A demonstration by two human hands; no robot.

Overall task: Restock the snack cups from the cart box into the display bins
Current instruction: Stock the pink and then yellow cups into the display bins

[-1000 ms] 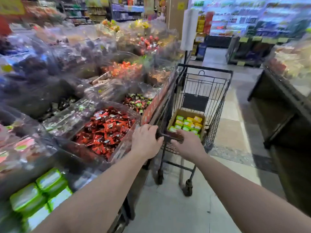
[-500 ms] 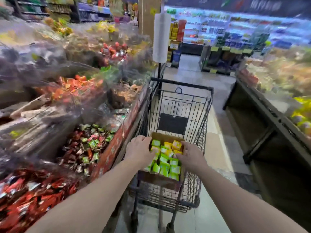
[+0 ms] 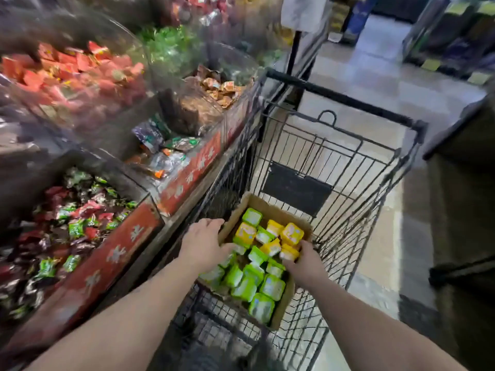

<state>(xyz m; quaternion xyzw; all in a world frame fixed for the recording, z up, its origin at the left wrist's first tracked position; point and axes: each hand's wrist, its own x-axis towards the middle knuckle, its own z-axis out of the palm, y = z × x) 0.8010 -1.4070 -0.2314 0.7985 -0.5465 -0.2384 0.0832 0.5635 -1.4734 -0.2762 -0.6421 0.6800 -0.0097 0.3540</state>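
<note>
Both hands in the box, about to grab snack cups

The box (image 3: 278, 210) sits in the cart (image 3: 348, 167), packed with green and yellow snack cups (image 3: 272, 286). Left hand (image 3: 203, 246) rests over the box's left wall, fingers loosely curved, holding nothing I can see. Right hand (image 3: 302, 263) is at the box's right side, fingers curling round a yellow cup (image 3: 288, 253). These look light, stiff little tubs with slick film lids, so I'd pinch the sides, not the tops. Bins (image 3: 150, 202) are left of the box.
</note>
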